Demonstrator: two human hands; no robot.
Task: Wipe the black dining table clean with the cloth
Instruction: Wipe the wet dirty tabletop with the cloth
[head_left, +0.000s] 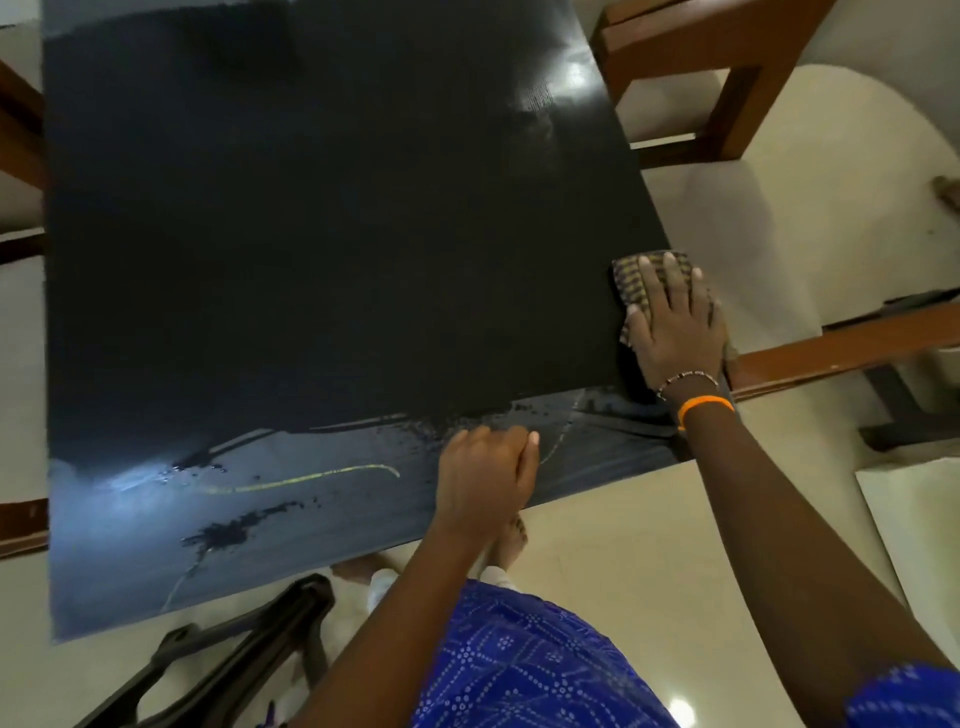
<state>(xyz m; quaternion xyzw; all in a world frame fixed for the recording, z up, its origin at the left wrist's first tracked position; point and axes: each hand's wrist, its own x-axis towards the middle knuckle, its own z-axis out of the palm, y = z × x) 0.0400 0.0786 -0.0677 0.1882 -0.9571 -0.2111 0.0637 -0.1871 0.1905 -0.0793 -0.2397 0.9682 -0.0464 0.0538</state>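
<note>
The black dining table (311, 234) fills most of the view, glossy, with wet streaks and dark blotches along its near edge. A brown checked cloth (631, 278) lies flat at the table's right edge. My right hand (675, 332) presses on it with fingers spread, palm down; beads and an orange band circle the wrist. My left hand (485, 478) rests on the near edge of the table, fingers curled loosely, holding nothing.
A wooden chair (727, 78) stands off the far right corner, and a wooden rail (857, 343) runs along the right. A black chair (234, 654) sits below the near edge. Pale floor tiles (623, 571) surround the table. More wood shows at the left edge.
</note>
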